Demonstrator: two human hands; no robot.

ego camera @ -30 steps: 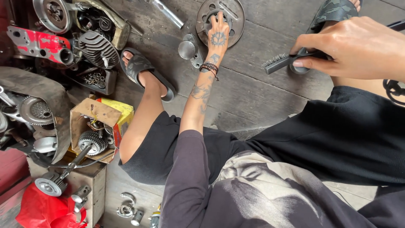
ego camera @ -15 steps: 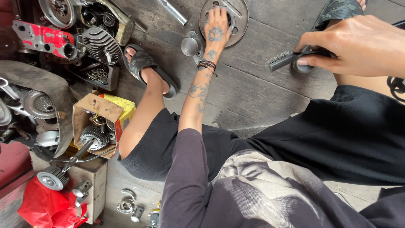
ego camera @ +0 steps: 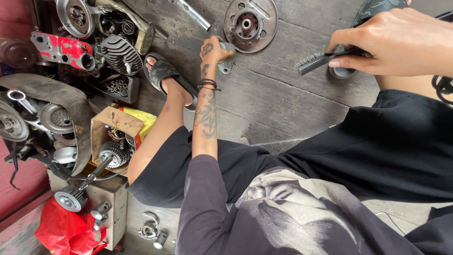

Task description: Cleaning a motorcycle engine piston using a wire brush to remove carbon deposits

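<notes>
My left hand (ego camera: pixel 214 49) is curled around a small grey metal part (ego camera: pixel 227 46) on the wooden floor (ego camera: pixel 283 99), just below the round perforated steel disc (ego camera: pixel 250 24). My right hand (ego camera: pixel 401 42) clamps a black bristle brush (ego camera: pixel 314 61). An open cardboard box (ego camera: pixel 115 125) beside my knee holds a toothed gear (ego camera: pixel 113 153).

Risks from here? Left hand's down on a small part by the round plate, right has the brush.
1. The left hand closes on a small metal part on the plank floor; a weak grip might let it roll toward the gaps between boards.
2. The sandalled foot sits close to the finned cylinder; shifting may knock it.
3. The wire brush in the right hand could flick grit upward.
</notes>
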